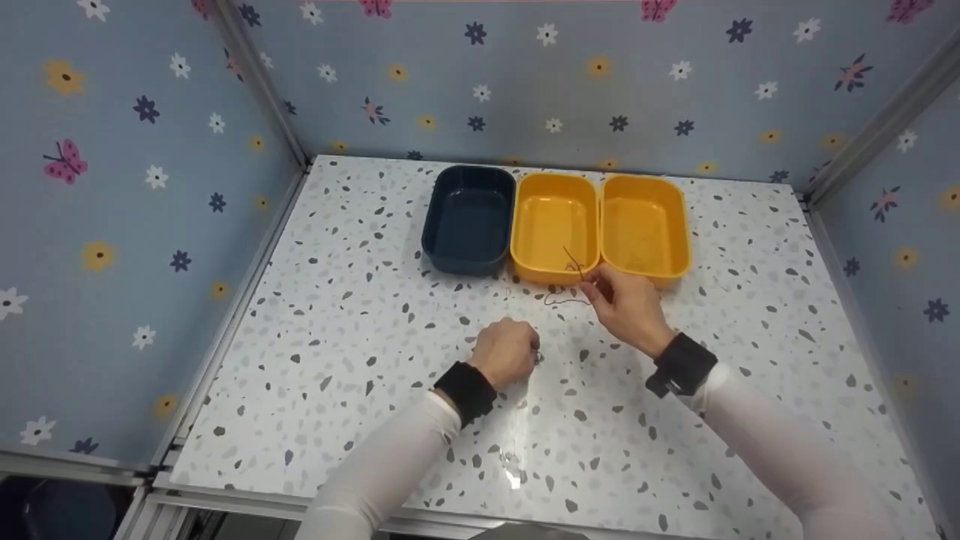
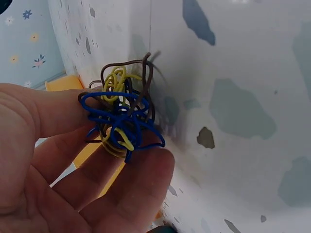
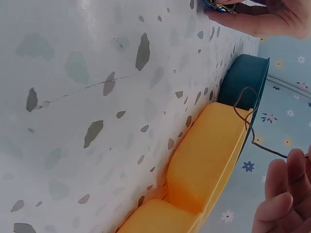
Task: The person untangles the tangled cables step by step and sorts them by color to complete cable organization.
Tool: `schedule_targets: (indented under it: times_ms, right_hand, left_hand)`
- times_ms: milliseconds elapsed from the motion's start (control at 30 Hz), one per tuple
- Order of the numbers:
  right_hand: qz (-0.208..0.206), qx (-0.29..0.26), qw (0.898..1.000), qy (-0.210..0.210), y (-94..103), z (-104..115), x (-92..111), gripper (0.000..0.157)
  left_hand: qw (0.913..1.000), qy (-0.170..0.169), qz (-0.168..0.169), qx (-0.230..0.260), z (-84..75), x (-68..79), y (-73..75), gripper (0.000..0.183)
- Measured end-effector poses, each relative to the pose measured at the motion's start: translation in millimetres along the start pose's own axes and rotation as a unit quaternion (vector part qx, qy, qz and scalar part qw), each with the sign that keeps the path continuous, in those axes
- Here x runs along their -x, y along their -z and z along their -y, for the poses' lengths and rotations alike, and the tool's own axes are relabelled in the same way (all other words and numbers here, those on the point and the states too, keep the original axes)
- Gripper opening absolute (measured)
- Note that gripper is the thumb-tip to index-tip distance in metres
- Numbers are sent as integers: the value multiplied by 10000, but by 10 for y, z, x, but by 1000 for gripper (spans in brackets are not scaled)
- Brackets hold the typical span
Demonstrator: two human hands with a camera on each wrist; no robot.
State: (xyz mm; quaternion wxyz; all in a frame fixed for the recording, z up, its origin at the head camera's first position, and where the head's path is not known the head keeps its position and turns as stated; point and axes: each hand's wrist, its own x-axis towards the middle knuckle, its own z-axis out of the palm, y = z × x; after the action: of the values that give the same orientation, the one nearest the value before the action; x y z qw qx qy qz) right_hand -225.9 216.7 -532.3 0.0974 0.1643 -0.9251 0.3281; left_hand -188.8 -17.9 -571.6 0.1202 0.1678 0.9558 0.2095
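Note:
My left hand (image 1: 504, 351) holds a small tangle of blue, yellow and brown wires (image 2: 130, 112) between thumb and fingers, low over the table. In the head view the back of the hand hides most of the tangle. My right hand (image 1: 628, 309) is at the front rim of the middle yellow bin (image 1: 553, 217), pinching a single thin brown wire (image 3: 270, 149). One part of this bent wire reaches up over the bin; another curves in front of it, seen against the table.
A dark blue bin (image 1: 471, 217) stands left of the middle yellow bin, and a second yellow bin (image 1: 643, 225) on its right, all in one row near the back wall. Flowered panels (image 1: 525, 82) enclose the speckled white table (image 1: 337, 337) at the back and sides.

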Motion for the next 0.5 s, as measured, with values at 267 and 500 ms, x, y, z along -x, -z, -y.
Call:
schedule_targets:
  times_ms: [267, 500]
  right_hand:
    - [40, 137, 9998, 110, 11, 82, -89, 12]
    - [291, 59, 9996, 23, 20, 163, -160, 15]
  left_hand:
    - [9997, 87, -12, -218, -9, -26, 13, 17]
    - [9990, -99, -142, -402, -28, -7, -2, 11]
